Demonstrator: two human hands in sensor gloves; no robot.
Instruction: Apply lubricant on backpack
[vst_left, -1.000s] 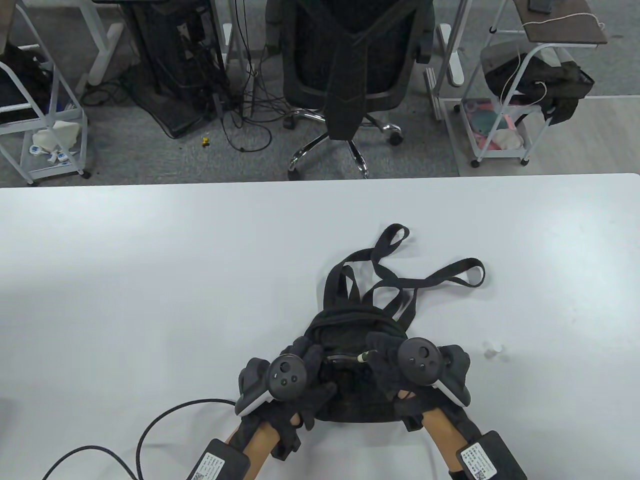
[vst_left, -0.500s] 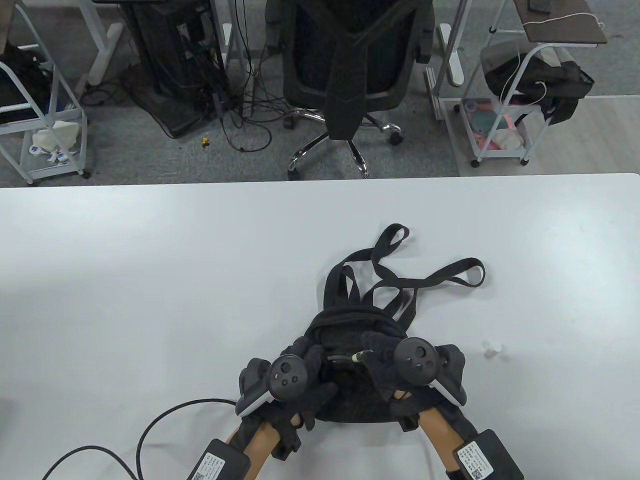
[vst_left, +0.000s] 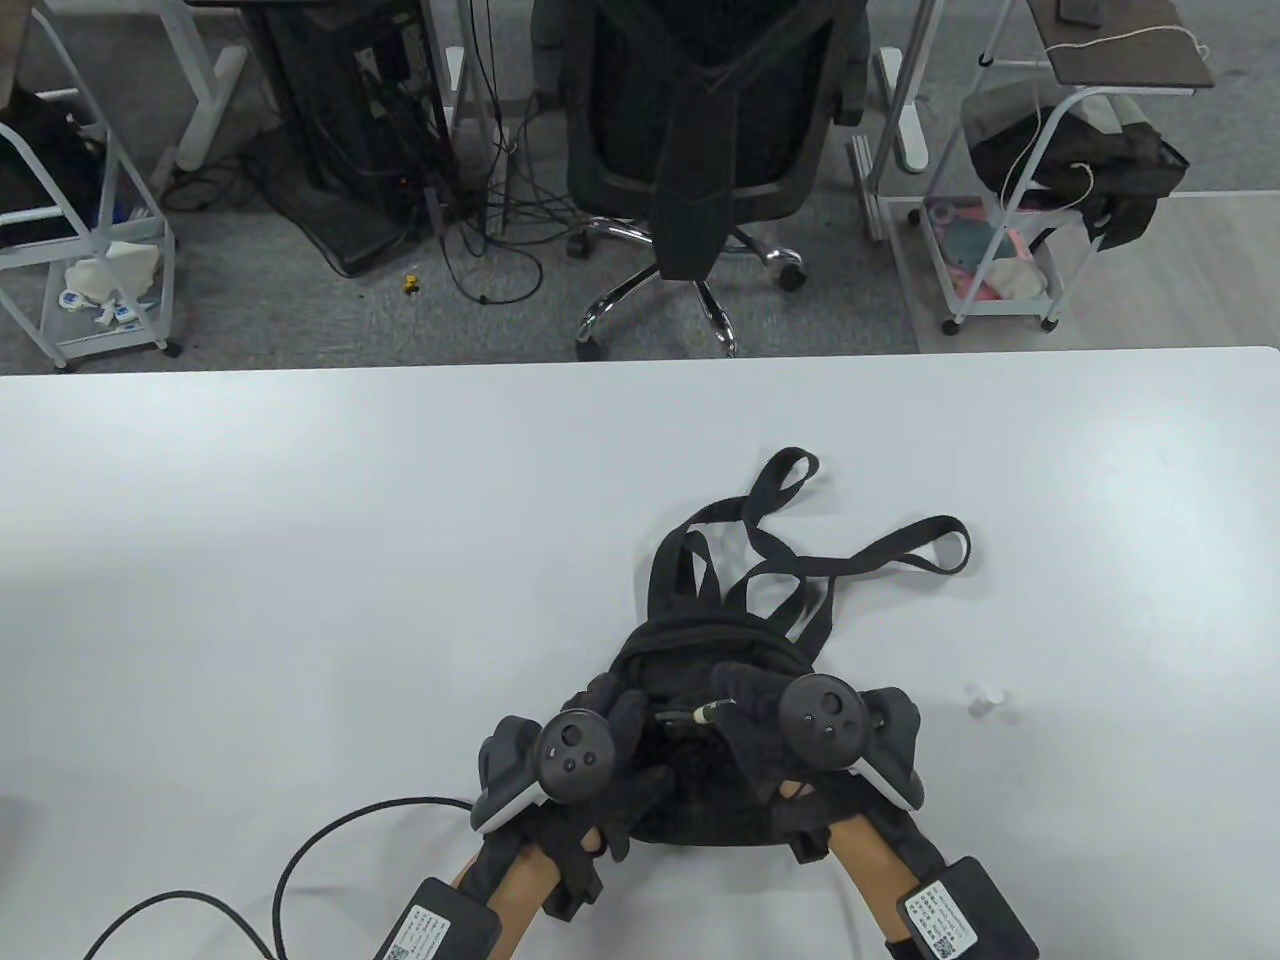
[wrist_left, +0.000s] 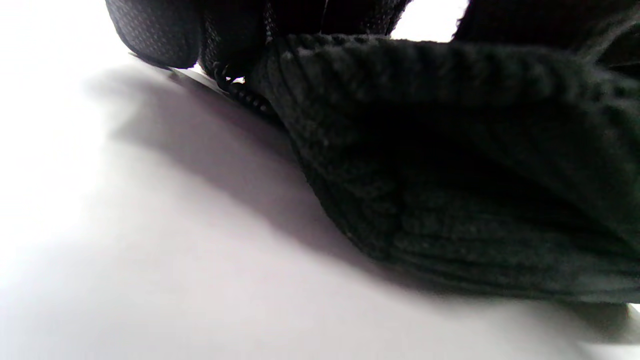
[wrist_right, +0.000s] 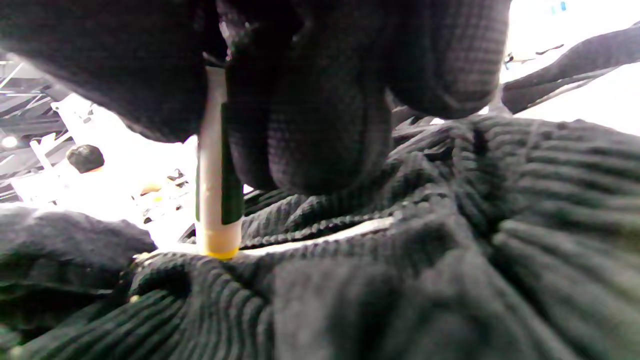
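A small black ribbed backpack (vst_left: 700, 650) lies near the table's front edge, its straps (vst_left: 860, 560) spread toward the far side. My right hand (vst_left: 750, 710) grips a white lubricant stick (vst_left: 704, 713) with a dark label. In the right wrist view the lubricant stick's yellowish tip (wrist_right: 218, 247) touches the backpack (wrist_right: 400, 280) along a pale zipper line. My left hand (vst_left: 615, 730) holds the backpack's left edge with curled fingers; the left wrist view shows the backpack fabric (wrist_left: 450, 165) close up under my fingers (wrist_left: 155, 30).
A small clear cap (vst_left: 985, 700) lies on the white table (vst_left: 300, 560) right of the backpack. A black cable (vst_left: 300, 850) loops at the front left. Beyond the far edge stand an office chair (vst_left: 700, 130) and wire carts (vst_left: 1010, 200).
My right hand has slid slightly left along the backpack with the lubricant stick. The left hand has stayed put.
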